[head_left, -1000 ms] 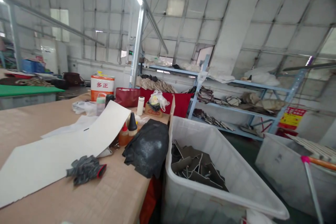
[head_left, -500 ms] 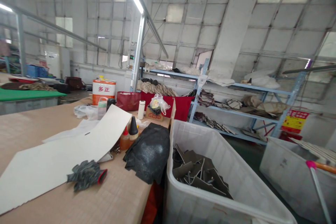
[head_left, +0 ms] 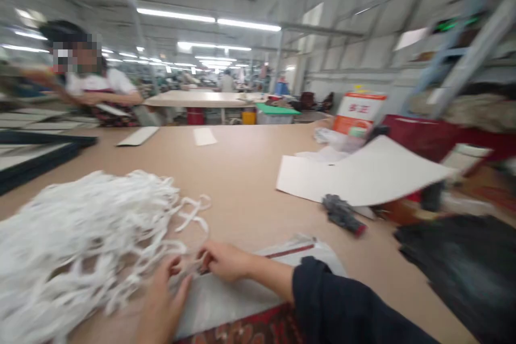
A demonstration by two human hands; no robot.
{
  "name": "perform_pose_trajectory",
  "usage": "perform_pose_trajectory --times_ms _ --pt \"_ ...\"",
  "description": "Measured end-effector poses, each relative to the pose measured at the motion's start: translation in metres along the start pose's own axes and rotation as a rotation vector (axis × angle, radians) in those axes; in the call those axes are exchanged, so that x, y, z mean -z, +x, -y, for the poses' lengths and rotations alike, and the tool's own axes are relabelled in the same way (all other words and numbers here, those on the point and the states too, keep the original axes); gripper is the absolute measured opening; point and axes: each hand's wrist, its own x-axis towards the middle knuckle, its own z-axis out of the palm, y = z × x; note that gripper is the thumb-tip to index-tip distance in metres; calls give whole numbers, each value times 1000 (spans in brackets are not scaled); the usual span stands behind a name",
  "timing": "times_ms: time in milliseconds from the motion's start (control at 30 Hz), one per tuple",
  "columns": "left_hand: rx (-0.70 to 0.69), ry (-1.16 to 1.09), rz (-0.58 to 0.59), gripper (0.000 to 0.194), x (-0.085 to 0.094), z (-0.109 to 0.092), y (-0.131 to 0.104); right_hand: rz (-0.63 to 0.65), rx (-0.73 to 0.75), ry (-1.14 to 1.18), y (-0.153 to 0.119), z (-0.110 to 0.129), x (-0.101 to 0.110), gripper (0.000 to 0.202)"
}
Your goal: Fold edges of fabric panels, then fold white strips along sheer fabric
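In the head view, my left hand (head_left: 163,293) is at the lower middle, its fingers curled and its thumb against pale material. Close to its right, my right hand (head_left: 228,260) has its fingers pinched together at the same spot. Blur hides exactly what either hand grips. Under the hands lies a pale, flat bag-like sheet (head_left: 226,301) with a red patterned border. A large heap of white strips (head_left: 92,231) spreads to the left, and some loose strips reach close to my fingers.
Right of my hands lie a dark knitted glove (head_left: 342,215), a large white sheet (head_left: 342,177) and black material (head_left: 463,269). An orange-and-white can (head_left: 358,113) stands behind. Dark-edged trays (head_left: 48,153) are at the far left, where a person (head_left: 100,86) works across the table.
My view has swung left, away from the grey bin and shelves, to the tabletop. Both my hands, the white strips and the pale sheet now show; the hands were out of view before.
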Motion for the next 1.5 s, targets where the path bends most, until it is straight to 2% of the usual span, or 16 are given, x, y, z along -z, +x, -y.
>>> perform_pose_trajectory --times_ms 33,100,167,233,300,400,500,600,733,833,1133,1233,1400,1500 --pt "7 56 -36 27 10 6 -7 45 38 8 14 6 -14 18" --pt "-18 138 -33 16 19 7 -15 77 79 -7 28 8 -26 23" --pt "-31 193 69 8 19 -2 -17 100 106 -35 32 3 -26 24" --pt "-36 212 167 11 18 -12 -18 103 113 -61 33 -3 -22 23" --pt "-34 207 212 12 18 -16 -20 79 99 -86 34 -5 -22 22" --pt "15 193 231 11 17 -11 -26 23 63 -127 37 -3 -24 20" --pt "90 184 222 17 15 -2 -31 -6 65 -181 32 0 -24 13" --pt "128 169 203 16 13 2 -33 40 55 -307 22 4 -22 7" --pt "92 162 168 14 14 0 -32 107 -30 -400 15 8 -23 5" --pt "53 152 160 13 14 -1 -30 101 -41 -407 16 10 -24 9" --pt "87 152 155 14 11 2 -34 74 -99 -390 17 19 -25 9" --pt "83 115 137 16 12 1 -34 55 -31 -341 14 18 -25 8" --pt "168 19 116 10 9 1 -32 78 11 -16 22 9 -29 19" --pt "233 16 68 18 3 4 -34 70 93 15 31 6 -32 25"
